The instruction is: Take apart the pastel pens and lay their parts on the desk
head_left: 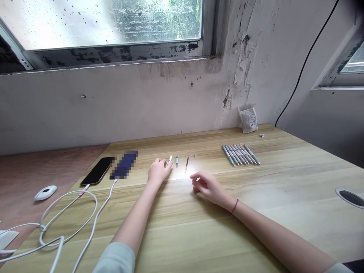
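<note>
On the wooden table, my left hand [159, 170] has its fingers closed on a white-ended pen part [170, 158]. Just right of it lies a short blue-green pen barrel piece [176, 162], then a thin dark refill [187, 163] and a tiny part, perhaps a spring [194, 156]. My right hand [206, 185] rests nearer to me, below the refill, its fingers curled together; what they hold, if anything, is too small to name. A row of several assembled pens [241, 154] lies side by side farther right.
Two phones, one black [97, 170] and one blurred blue [124, 165], lie at the left with white cables [95, 223]. Beyond them is a white oval device [45, 192]. A plastic packet [248, 119] leans on the wall; a cable grommet [351, 198] is at the right.
</note>
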